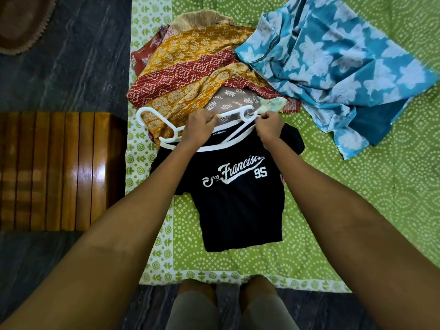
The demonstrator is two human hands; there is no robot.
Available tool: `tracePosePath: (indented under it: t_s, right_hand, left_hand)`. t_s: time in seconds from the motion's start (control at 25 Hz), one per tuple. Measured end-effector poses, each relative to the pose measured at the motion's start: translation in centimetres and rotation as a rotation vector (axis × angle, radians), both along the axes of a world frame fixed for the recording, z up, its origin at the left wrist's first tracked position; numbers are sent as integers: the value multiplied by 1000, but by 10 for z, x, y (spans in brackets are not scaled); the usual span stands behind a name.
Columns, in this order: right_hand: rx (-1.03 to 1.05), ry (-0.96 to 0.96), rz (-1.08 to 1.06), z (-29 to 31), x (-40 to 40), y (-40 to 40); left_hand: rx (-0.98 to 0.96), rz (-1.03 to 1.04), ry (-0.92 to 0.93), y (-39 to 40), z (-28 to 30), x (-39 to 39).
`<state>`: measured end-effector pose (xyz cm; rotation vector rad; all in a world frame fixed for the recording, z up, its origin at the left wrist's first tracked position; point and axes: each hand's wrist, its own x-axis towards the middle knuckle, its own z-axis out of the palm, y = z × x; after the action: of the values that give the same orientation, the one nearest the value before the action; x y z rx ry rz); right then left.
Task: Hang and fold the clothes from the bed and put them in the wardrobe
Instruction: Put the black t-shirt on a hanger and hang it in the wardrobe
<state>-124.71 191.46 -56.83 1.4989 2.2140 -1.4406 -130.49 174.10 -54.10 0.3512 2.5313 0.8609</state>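
Our knees (pixel 228 303) at the bed (pixel 357 210) edge.
Both hands pinch a white hanger (pixel 152 115) at the black T-shirt (pixel 238 210) collar: left hand (pixel 198 129), right hand (pixel 269 127).

A black T-shirt (pixel 238 198) lies flat on the green patterned bedspread (pixel 333 222), with a white hanger (pixel 166 129) at its collar. The left hand (pixel 198 129) grips the hanger, and the right hand (pixel 269 126) pinches the neckline. Beyond lie a mustard-and-red cloth (pixel 190 67) and a blue printed garment (pixel 333 63).
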Motion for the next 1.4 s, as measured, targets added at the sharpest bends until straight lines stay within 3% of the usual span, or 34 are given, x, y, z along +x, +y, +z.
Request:
tracePosePath:
  t_s: [0.12,0.24,0.32,0.44,0.56,0.68,0.76,0.88,1.0,1.2,1.28,1.4]
  right_hand:
    - [-118,94,-332,12,4,5]
    - [-112,102,-373,23,5,9]
    - [17,116,-247,32,2,7]
    - [232,159,160,49,1,-13]
    - [205,65,541,45,13,-28]
    - [-3,-36,362,36,29,-13]
    - [132,53,327,34,36,-3]
    - [406,88,659,28,39,-3]
    - [503,0,963,18,35,-6]
    - [547,-51,1018,15,32,-7]
    - [545,-63,1027,14,33,-6]
    - [546,-31,996,13,41,-7]
  left_hand:
    - [-21,-29,23,2,-3,7]
    - [-48,-82,58,6,-4,18]
    - [-66,-133,72,12,-5,30]
    - [-113,-177,98,25,-7,47]
    - [-76,-108,74,29,-6,44]
    - [7,-69,234,5,-3,47]
    - [38,14,338,-23,-6,59]
    - [-9,212,215,-52,-13,68]
    - [-190,301,109,-54,-9,37]
    - [-179,233,-223,-55,-12,-39]
    - [-180,205,-240,-53,-10,-45]
    - [11,288,-191,-42,4,-28]
